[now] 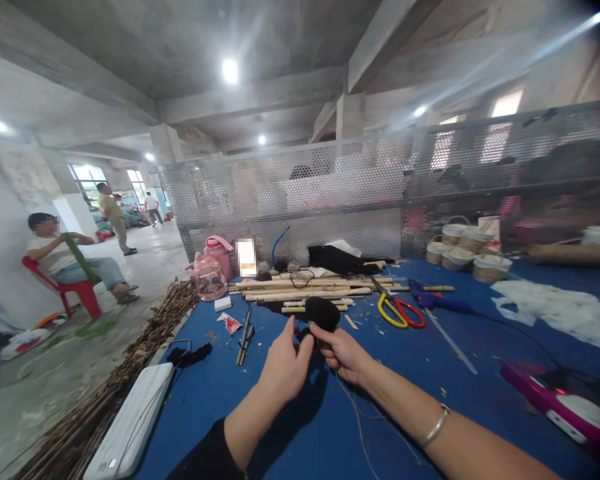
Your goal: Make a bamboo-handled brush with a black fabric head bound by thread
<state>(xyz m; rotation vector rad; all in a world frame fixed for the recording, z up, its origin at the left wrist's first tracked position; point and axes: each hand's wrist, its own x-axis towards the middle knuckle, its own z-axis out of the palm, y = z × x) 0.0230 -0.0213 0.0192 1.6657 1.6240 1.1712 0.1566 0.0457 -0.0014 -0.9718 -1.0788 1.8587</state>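
Observation:
Above the middle of the blue table, a dark, rounded black cloth piece (322, 313) is held up between both my hands. My left hand (286, 360) has its thumb and index finger closed on the near edge of the cloth; its other fingers are mostly hidden. From the right, my right hand (344, 350) pinches the same piece between thumb and curled fingers. A thin pale thread (353, 407) hangs below my right hand and trails over the table. Just beyond the cloth lie several light wooden sticks (300, 291).
Red-and-yellow-handled scissors (401, 312) and a blue glue gun (437, 298) lie right of the sticks. A white power bank (133, 420) lies at left, a pink device (555, 400) at right. Small baskets (493, 267) stand at the back. A person (67, 253) sits beyond bundled twigs (145, 353).

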